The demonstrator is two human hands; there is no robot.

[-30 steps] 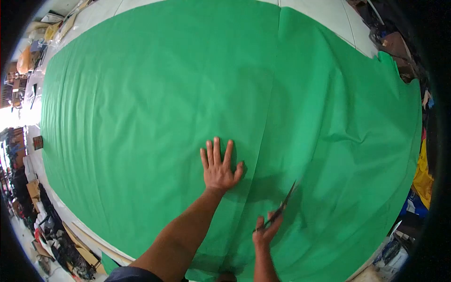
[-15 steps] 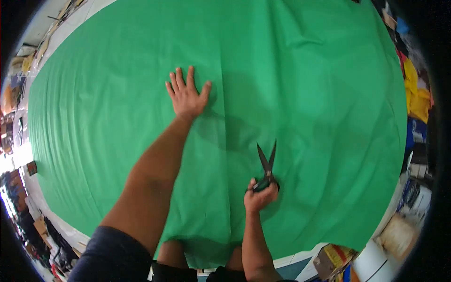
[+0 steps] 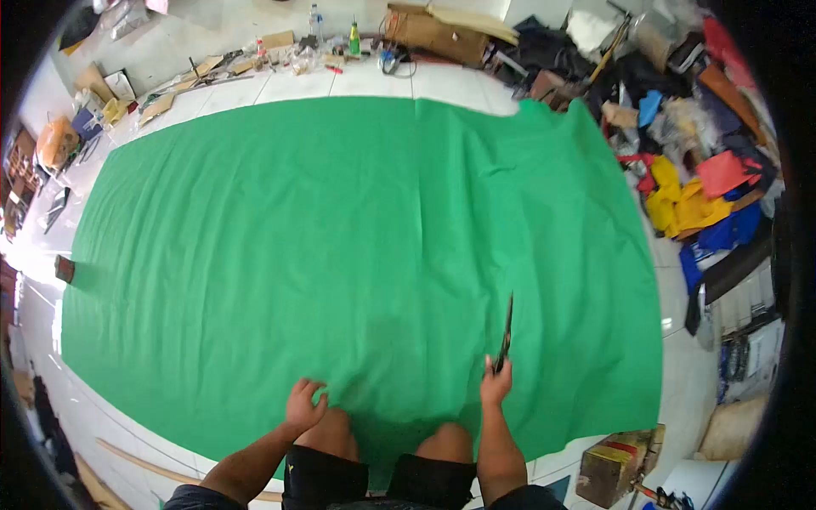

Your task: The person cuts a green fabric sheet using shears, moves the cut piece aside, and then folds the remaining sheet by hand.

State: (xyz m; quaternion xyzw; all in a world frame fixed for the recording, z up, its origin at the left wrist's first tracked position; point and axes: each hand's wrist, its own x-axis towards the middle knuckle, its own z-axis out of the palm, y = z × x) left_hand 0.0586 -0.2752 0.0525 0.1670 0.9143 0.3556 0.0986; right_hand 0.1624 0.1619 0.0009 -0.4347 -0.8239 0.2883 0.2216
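A large green sheet lies spread over the tiled floor, wrinkled mostly on its right half. My right hand is wrapped round the handles of dark scissors, whose blades point up and away from me and look closed. Just above my left knee, my left hand hovers over the near part of the sheet, fingers bent and apart, holding nothing. Both my knees rest at the sheet's near edge.
Piled fabric scraps, among them a yellow cloth, line the right side. At the back stand a green bottle and a cardboard box. A small brown block sits at the left edge; another box is near right.
My left hand has left the sheet's middle and drawn back beside my knee. The scissors, open before, now look closed. The view has tilted up, showing the far wall.
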